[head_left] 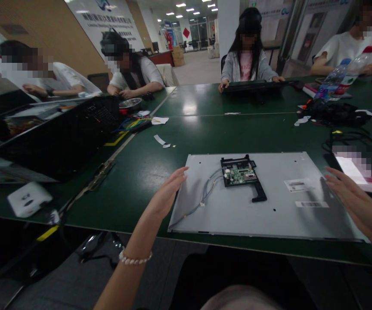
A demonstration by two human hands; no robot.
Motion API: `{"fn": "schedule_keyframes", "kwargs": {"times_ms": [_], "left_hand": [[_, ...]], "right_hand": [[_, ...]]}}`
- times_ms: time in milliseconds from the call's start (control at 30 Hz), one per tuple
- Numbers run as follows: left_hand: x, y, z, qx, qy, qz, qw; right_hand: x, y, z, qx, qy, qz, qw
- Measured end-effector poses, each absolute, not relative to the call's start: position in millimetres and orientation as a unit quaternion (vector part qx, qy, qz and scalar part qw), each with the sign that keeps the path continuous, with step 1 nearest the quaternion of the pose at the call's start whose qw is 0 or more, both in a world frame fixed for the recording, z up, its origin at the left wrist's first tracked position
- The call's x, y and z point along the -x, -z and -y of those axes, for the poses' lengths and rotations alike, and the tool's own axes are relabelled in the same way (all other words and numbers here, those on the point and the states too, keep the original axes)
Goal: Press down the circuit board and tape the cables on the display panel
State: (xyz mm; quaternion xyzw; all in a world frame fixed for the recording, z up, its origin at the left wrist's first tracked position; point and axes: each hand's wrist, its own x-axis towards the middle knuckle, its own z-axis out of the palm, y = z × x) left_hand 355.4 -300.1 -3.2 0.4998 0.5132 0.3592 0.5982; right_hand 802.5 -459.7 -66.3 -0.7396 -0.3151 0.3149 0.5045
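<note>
A flat grey display panel (237, 219) lies back side up near the table's front edge. On its upper middle sits a green circuit board (240, 175) in a black plastic bracket (260, 191). Thin grey cables (205, 189) run from the board to the panel's lower left corner. Two white labels (297, 185) are stuck on its right part. My left hand (168, 191) is beside the left edge, fingers stretched out. Over the right edge, my right hand (350, 198) is also open, its fingers extended. I cannot tell whether either hand touches the panel.
Right of the panel is a lit phone (357, 172), with black cables (334, 113) and plastic bottles (333, 79) behind. A large black casing (53, 142) and a white box (29, 199) stand left. Paper scraps (160, 140) lie mid-table. Several people sit around the table.
</note>
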Motion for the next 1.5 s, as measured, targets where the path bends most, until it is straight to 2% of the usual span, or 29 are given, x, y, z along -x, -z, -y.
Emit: {"fn": "schedule_keyframes", "kwargs": {"times_ms": [100, 200, 333, 467, 633, 800, 1000, 1500], "left_hand": [[-355.8, 4.8, 302.7, -0.512, -0.355, -0.519, 0.585], [-355.7, 8.7, 302.0, -0.547, -0.337, -0.534, 0.55], [-365.6, 6.2, 296.9, -0.649, -0.287, -0.56, 0.427], [-393.9, -5.3, 287.8, -0.766, -0.224, -0.44, 0.412], [-435.9, 1.2, 257.8, -0.848, -0.115, -0.301, 0.421], [-446.9, 19.8, 231.8, -0.857, -0.103, -0.269, 0.427], [-437.3, 25.4, 232.9, -0.852, -0.135, -0.243, 0.443], [-447.3, 20.7, 253.8, -0.866, -0.118, -0.193, 0.445]], "right_hand": [[-801.3, 68.5, 461.3, 0.76, -0.301, 0.337, 0.467], [-800.0, 69.3, 459.7, 0.787, -0.257, 0.403, 0.391], [-790.9, 59.9, 446.3, 0.747, -0.191, 0.562, 0.299], [-769.7, 35.4, 414.6, 0.664, -0.185, 0.68, 0.25], [-740.4, 12.4, 364.1, 0.548, -0.246, 0.762, 0.241], [-723.4, 24.6, 330.7, 0.512, -0.308, 0.765, 0.239], [-718.1, 45.6, 320.5, 0.49, -0.286, 0.784, 0.254], [-722.2, 34.8, 372.8, 0.55, -0.234, 0.753, 0.277]]}}
